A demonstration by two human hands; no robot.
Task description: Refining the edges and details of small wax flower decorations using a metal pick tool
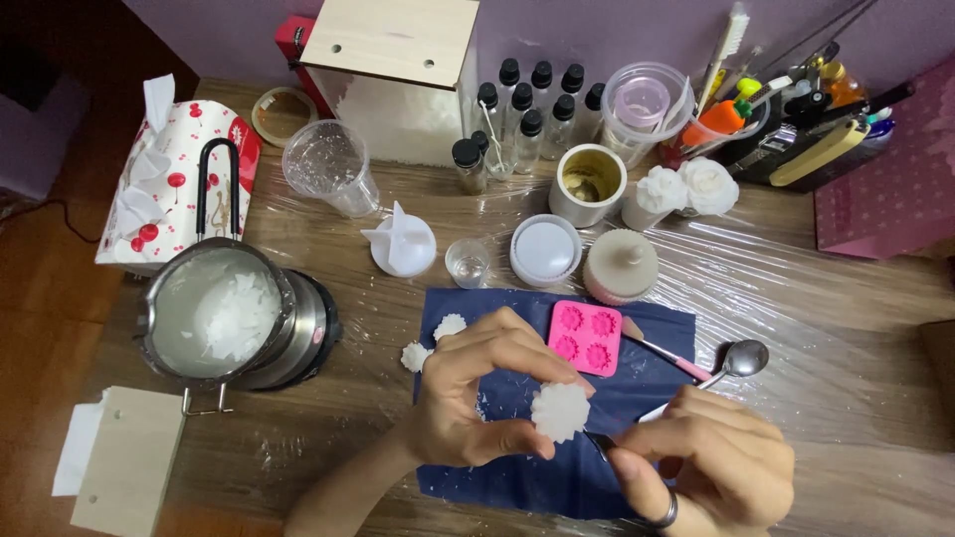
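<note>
The left hand (476, 398) is curled above the dark blue cloth mat (657, 328), near the front edge of the wooden table covered with clear plastic film (846, 328). Its thumb and fingers pinch a white flower-shaped wax piece (559, 410) and hold it up over the mat. The right hand (711, 462), with a ring on one finger, is closed around a thin dark tool (597, 443), and the tip of this tool touches the lower side of the wax piece. What kind of tool it is I cannot tell.

Two more small white wax flowers (434, 341) lie at the back left corner of the mat, one on it and one just beside it. A pink silicone mould with four flower cavities (585, 337) lies at the back edge of the mat. A pink-handled small tool (665, 354) and a metal spoon (741, 358) lie just right of the mould.

At the left edge of the table a steel pot (224, 313) stands on a small heater and holds white wax flakes. Behind it there is a clear plastic cup (330, 167) and a tissue pack with a red cherry print (169, 179). About ten small bottles with black caps (527, 104) stand in a group at the back edge. In front of them stand a white tin with a gold inside (587, 184), a small clear glass (467, 263), a round white lidded jar (545, 250) and a beige lidded jar (621, 266). Two white rose-shaped candles (686, 187) stand to the right of the tin.
</note>
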